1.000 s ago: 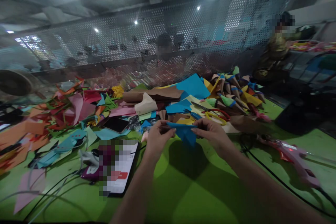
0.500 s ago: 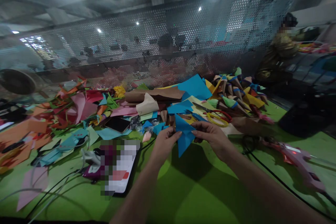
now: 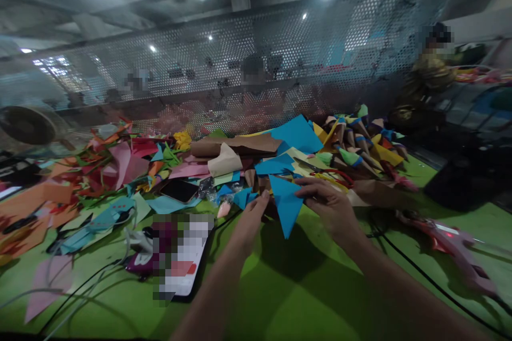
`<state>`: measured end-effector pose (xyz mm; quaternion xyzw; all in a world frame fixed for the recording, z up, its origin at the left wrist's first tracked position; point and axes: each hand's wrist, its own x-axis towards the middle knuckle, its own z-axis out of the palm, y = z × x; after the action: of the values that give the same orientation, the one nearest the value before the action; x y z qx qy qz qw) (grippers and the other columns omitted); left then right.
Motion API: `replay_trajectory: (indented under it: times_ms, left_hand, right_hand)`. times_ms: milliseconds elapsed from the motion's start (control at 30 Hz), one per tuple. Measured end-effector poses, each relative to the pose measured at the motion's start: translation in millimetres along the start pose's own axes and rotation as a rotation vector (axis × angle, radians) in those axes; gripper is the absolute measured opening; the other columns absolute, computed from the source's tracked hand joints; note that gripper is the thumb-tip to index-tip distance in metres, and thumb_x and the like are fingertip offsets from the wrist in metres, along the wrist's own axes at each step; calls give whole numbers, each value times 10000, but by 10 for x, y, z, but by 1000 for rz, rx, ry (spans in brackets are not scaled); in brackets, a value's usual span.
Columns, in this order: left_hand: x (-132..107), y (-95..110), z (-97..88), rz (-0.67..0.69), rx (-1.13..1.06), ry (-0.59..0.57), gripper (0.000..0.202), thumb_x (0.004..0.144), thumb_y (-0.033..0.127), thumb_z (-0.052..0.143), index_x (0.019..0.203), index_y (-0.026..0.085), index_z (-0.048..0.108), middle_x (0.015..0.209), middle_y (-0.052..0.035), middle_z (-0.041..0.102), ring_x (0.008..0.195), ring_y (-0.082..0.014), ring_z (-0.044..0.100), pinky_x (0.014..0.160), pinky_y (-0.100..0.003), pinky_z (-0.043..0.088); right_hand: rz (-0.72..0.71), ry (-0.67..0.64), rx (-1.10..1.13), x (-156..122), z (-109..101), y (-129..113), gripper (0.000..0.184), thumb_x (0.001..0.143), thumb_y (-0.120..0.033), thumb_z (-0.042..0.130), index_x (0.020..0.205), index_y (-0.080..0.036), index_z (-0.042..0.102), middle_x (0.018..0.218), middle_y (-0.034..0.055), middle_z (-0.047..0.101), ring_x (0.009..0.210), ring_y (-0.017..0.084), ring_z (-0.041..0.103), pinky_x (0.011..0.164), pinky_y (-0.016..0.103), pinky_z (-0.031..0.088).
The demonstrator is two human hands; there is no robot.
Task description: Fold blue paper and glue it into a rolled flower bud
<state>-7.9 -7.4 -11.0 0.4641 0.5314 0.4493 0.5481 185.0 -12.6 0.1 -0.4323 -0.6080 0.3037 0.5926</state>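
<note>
A pointed piece of blue paper [image 3: 286,205] hangs above the green table, its tip downward. My right hand [image 3: 331,212] pinches its upper right edge between thumb and fingers. Close by the paper's left edge is my left hand [image 3: 253,218], thumb raised and apart from the sheet; its other fingers are mostly hidden, so their grip is unclear. Behind the hands lie more blue paper [image 3: 275,164] and scissors [image 3: 338,177] with red and yellow handles, partly covered by my right hand.
A pink glue gun [image 3: 452,248] with a black cord lies at right. On the left are a lit phone [image 3: 194,256], a dark phone [image 3: 179,190], cables and heaped paper scraps [image 3: 124,162]. Several paper cones [image 3: 360,141] are piled at back right, before a perforated metal screen [image 3: 224,69].
The blue paper has turned so its broad face shows and its tip points down, shifting slightly right. My left thumb has come off it; my right hand keeps its pinch.
</note>
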Motion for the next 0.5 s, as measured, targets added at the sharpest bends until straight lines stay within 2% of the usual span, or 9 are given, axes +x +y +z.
replay_trajectory:
  times_ms: [67, 133, 233, 300, 400, 500]
  left_hand:
    - [-20, 9, 32, -16, -86, -133, 451, 740, 590, 705, 909, 173, 709, 895, -72, 717, 878, -238, 643, 778, -325, 485]
    - [-17, 19, 45, 64, -144, -238, 451, 677, 519, 787, 944, 161, 725, 887, -62, 731, 860, -223, 652, 789, -311, 491]
    - [13, 21, 34, 132, -166, -221, 413, 676, 457, 806, 944, 149, 740, 894, -61, 748, 836, -205, 659, 804, -305, 496]
    - [31, 13, 26, 150, -147, -201, 376, 695, 443, 793, 918, 144, 748, 896, -66, 755, 834, -209, 664, 813, -318, 501]
    - [37, -7, 32, 178, -116, -216, 346, 694, 419, 794, 901, 144, 755, 894, -68, 760, 855, -226, 673, 831, -334, 506]
    - [30, -22, 53, 154, -125, -246, 357, 705, 422, 784, 932, 147, 755, 884, -66, 761, 856, -238, 685, 833, -347, 513]
  right_hand:
    - [-28, -47, -28, -11, 18, -9, 178, 714, -161, 641, 741, -276, 774, 1068, 54, 732, 1061, 263, 627, 944, 424, 461]
    - [-2, -96, -10, -14, 29, -15, 175, 736, -189, 649, 792, -284, 785, 1070, 50, 734, 1070, 264, 626, 953, 424, 458]
    - [141, -96, 119, -3, 26, -14, 217, 777, -277, 662, 963, -291, 773, 1051, 43, 738, 1023, 250, 636, 904, 398, 482]
    - [257, -95, 194, 7, 23, -7, 241, 779, -349, 683, 991, -264, 761, 964, 47, 739, 902, 225, 647, 812, 363, 503]
    - [380, -144, 213, 13, 38, 18, 259, 707, -423, 765, 856, -211, 745, 786, 31, 704, 711, 177, 614, 689, 323, 500]
    - [442, -163, 226, 11, 62, 57, 303, 611, -433, 838, 719, -190, 693, 669, 2, 653, 605, 143, 574, 619, 302, 490]
